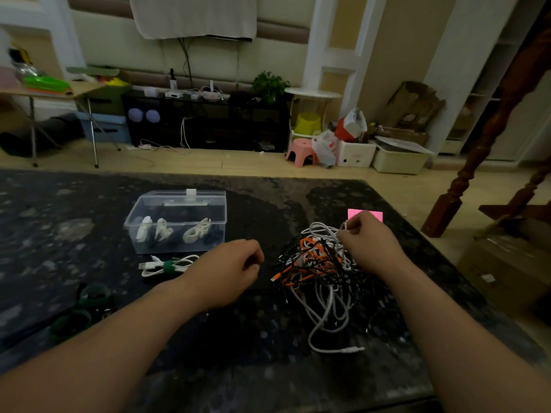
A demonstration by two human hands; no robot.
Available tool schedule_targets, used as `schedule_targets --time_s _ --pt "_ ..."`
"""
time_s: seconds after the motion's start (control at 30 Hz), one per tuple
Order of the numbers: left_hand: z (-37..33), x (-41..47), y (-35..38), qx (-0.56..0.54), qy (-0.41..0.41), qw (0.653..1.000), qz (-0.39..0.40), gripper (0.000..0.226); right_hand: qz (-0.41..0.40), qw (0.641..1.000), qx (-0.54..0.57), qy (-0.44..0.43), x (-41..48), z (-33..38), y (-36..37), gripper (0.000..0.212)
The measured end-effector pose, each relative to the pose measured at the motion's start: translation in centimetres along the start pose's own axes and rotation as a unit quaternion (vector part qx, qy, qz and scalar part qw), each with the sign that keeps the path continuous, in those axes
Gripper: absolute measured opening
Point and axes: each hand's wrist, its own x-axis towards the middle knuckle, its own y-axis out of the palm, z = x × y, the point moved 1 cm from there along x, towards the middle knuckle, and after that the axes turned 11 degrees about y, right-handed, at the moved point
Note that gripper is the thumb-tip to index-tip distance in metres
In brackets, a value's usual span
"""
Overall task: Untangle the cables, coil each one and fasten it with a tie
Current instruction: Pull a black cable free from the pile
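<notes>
A loose tangle of cables (322, 272), made up of white, orange and black-braided leads, is heaped on the dark speckled table (268, 368), right of centre. The heap is drawn out from far to near. At its near end one white lead (328, 320) is trailed out, and its plug (354, 349) is pointed right. At the left edge an orange plug (274, 278) is pointed left. A white loop at the far top of the heap is pinched by the right hand (369, 242). The left hand (229, 269) is held just left of the heap with fingers curled. Whether anything dark is gripped in it cannot be told. A coiled white cable (168, 266), bound by a green tie (168, 266), is laid crosswise with its plug to the left, just before a clear lidded box (179, 204) in which more coils are kept. Dark green ties (89, 299) are seen blurred at near left. A pink note (372, 214) is partly hidden behind the right hand, and any writing on it cannot be made out.
</notes>
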Motion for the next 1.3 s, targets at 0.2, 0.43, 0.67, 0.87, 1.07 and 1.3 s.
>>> schedule_targets --time_s 0.2,0.43,0.67,0.87,1.07,1.3 --pt "0.2 -0.4 -0.7 -0.005 -0.004 1.000 0.000 0.009 -0.049 0.981 -0.170 -0.078 -0.9 1.4 1.6 0.055" --pt "0.1 -0.9 -1.4 -0.014 -0.009 1.000 -0.007 0.010 -0.076 0.956 -0.273 -0.082 -1.6 3.0 1.2 0.032" --pt "-0.9 -0.6 -1.9 -0.028 -0.010 0.999 -0.028 0.011 -0.062 0.992 0.093 -0.060 -1.6 4.0 -1.7 0.016" --pt "-2.8 0.3 -1.9 -0.054 0.004 0.996 -0.072 0.014 -0.066 0.907 0.398 -0.121 -3.0 7.1 -4.7 0.015" --pt "-5.6 -0.2 -2.7 -0.148 -0.001 0.983 -0.105 0.067 0.142 0.887 0.433 -0.075 -6.1 8.5 -2.6 0.015" --pt "-6.5 -0.4 -4.4 -0.387 -0.026 0.914 -0.122 0.036 0.250 0.903 0.312 -0.156 -9.4 10.1 -1.4 0.014"
